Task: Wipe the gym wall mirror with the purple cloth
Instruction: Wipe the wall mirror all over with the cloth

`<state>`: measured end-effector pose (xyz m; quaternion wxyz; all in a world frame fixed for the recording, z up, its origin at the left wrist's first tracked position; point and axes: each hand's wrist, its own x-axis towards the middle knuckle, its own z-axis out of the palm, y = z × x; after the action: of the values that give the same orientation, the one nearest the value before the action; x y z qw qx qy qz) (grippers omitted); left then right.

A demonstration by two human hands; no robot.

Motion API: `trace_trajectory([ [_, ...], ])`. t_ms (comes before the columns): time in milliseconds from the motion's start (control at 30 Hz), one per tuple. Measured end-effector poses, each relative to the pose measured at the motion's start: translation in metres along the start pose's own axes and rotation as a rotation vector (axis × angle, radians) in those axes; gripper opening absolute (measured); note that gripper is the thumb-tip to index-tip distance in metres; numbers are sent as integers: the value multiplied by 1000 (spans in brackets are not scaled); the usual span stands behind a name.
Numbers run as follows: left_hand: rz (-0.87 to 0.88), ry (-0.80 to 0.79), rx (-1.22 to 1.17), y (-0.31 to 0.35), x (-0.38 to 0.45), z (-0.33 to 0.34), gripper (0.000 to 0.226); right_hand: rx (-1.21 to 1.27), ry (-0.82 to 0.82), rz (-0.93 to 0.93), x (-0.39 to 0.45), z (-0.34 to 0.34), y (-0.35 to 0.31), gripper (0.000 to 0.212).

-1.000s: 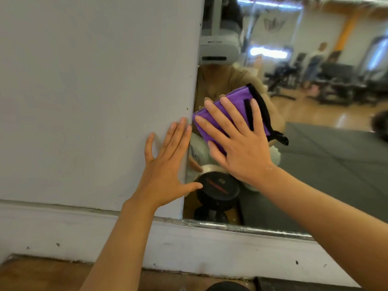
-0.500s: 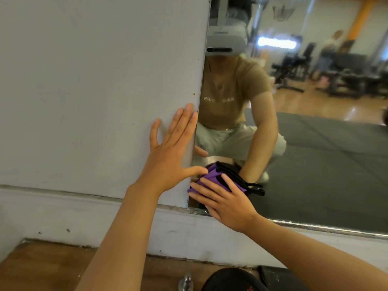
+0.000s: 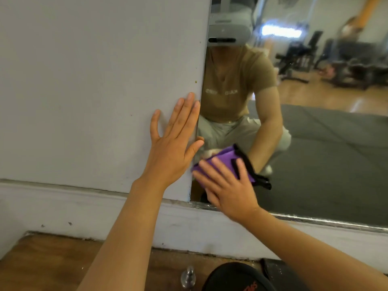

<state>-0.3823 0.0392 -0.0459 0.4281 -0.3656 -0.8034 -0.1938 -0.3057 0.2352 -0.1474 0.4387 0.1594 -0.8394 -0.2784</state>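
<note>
Grey wall [image 3: 84, 80] fills the left, above a white baseboard [image 3: 63, 211] and a wooden floor [image 3: 52, 265]. Left hand [image 3: 174, 150] lies flat on the wall at the mirror's left edge, fingers straight and spread, thumb reaching toward the glass. Mirror [image 3: 336, 164] occupies the right. Right hand [image 3: 226, 187] presses the purple cloth [image 3: 226, 156] against the mirror's lower left corner, fingers extended flat over it, slightly blurred. Near the bottom edge stand a small metal object [image 3: 188, 277] and, right of it, a dark rounded object [image 3: 235, 278]; neither can be identified.
</note>
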Motion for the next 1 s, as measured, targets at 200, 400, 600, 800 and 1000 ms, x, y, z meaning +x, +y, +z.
trace_trajectory([
  [200,-13,8,-28,0,-1,1,68,-113,-198,-229,-40,21,-28,78],
  [400,-20,13,-32,3,-2,1,69,27,-74,-67,-10,0,3,56],
  [600,-61,43,-51,12,-2,2,70,15,70,277,30,-31,52,55],
  [800,-130,135,-81,29,-10,17,67,13,-15,223,-40,2,11,55],
  [1000,-112,128,-49,48,-14,25,61,26,-203,203,-91,14,-8,54],
])
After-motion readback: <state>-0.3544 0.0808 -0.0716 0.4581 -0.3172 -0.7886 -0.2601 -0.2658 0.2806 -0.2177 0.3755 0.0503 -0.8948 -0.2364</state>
